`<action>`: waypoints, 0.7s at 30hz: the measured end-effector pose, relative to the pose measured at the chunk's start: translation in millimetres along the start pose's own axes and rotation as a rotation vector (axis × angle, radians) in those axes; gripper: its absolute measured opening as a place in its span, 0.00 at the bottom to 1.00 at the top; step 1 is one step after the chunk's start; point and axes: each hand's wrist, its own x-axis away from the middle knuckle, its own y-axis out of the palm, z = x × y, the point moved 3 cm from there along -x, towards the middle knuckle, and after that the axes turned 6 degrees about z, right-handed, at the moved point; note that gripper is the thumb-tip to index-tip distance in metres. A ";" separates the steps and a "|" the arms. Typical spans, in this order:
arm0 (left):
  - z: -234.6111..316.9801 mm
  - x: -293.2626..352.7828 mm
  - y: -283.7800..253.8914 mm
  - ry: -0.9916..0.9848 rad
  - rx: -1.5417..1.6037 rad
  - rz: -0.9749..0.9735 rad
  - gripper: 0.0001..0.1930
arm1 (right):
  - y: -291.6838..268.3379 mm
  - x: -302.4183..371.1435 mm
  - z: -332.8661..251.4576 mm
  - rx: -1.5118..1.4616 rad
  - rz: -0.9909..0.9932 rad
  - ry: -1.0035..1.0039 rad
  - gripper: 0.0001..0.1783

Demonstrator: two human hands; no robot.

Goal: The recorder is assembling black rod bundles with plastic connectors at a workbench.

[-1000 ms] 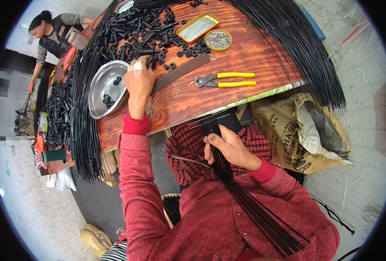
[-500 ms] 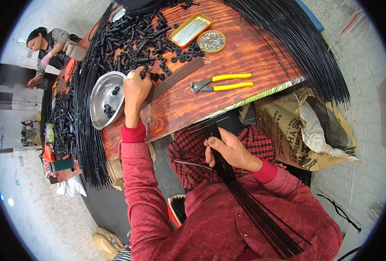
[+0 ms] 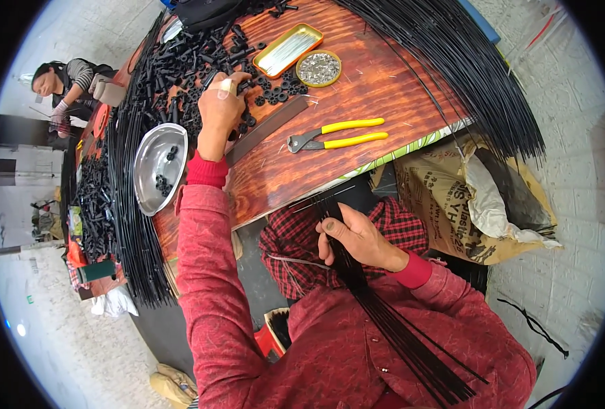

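Note:
My left hand (image 3: 221, 102), with a pale bandage on one finger, reaches over the table into a pile of small black plastic parts (image 3: 180, 82). Its fingers are bent together at the pile's near side; whatever is between them is hidden. Above my lap, my right hand (image 3: 362, 237) is closed around a bundle of thin black rods (image 3: 377, 310). The rods slant from the table's edge down across my jacket. Left of my left forearm is an oval metal bowl (image 3: 144, 163) with a few black parts in it.
Yellow-handled pincers (image 3: 343, 134) lie on the wooden table beside a dark flat bar (image 3: 268, 129). Behind are a tray of thin pins (image 3: 289, 49) and a dish of small metal pieces (image 3: 318, 68). Long black rods (image 3: 466, 75) overhang the right edge. Another person (image 3: 67, 85) works at far left.
My left hand has moved away from beside the bowl, farther into the pile of black parts. My right hand keeps its hold on the rods. The view has shifted slightly.

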 end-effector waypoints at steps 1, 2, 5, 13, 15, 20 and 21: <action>0.6 -0.6 0.0 0.007 -0.024 -0.007 0.11 | 0.2 0.2 -2.0 0.007 -0.001 0.009 0.21; 0.9 -1.6 0.9 0.009 -0.024 -0.009 0.11 | 0.5 0.5 -2.5 0.014 -0.002 0.019 0.21; -3.9 -2.5 3.7 0.010 -0.072 -0.025 0.10 | 0.4 0.0 0.3 0.002 -0.012 -0.001 0.21; 13.4 14.8 -44.0 0.018 0.205 0.270 0.11 | 3.2 5.3 -7.4 0.027 -0.008 -0.009 0.21; 19.4 31.8 -57.8 0.004 0.330 0.321 0.09 | 5.3 7.6 -6.8 0.031 -0.020 -0.006 0.21; 59.6 118.2 -74.1 -0.790 1.658 -0.058 0.08 | 6.6 11.2 1.6 0.000 0.015 0.027 0.20; 73.1 141.6 -82.2 -0.866 1.719 -0.042 0.09 | 8.7 11.0 3.9 -0.018 0.018 0.048 0.18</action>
